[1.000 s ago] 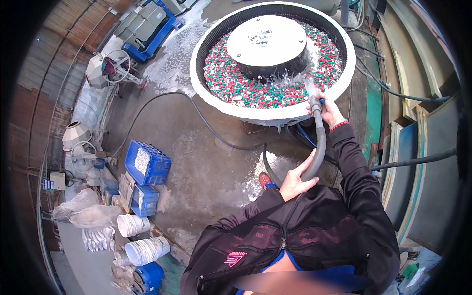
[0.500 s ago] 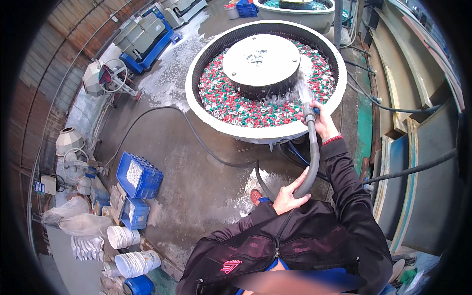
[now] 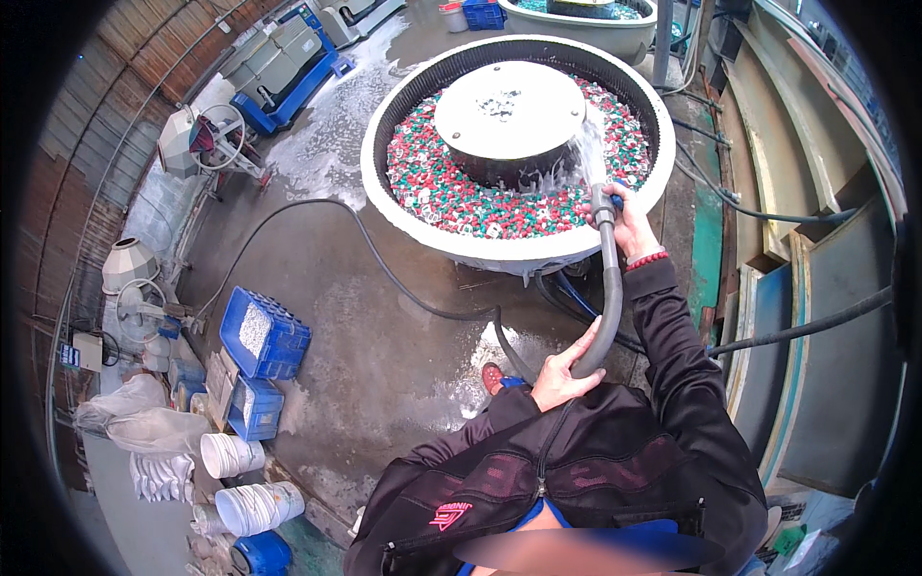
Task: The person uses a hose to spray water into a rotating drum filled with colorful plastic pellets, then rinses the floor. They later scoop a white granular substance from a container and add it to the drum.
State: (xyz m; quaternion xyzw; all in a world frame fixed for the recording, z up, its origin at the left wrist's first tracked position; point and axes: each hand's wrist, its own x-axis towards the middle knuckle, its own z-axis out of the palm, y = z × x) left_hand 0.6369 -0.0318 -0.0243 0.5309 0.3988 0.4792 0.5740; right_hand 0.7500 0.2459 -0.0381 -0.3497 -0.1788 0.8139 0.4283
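Grey flexible rubber hose (image 3: pixel 609 288) runs lengthwise away from me; my right hand (image 3: pixel 629 223) fingers wrap its nozzle end over the round white tub (image 3: pixel 423 230), left hand (image 3: pixel 562 370) fingers curl around its near bend

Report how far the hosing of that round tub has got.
Done: floor beside the round tub is wet and foamy. In hand: right hand aims the grey hose, left hand supports it, water hitting the coloured pieces. Left: cannot tell how much remains.
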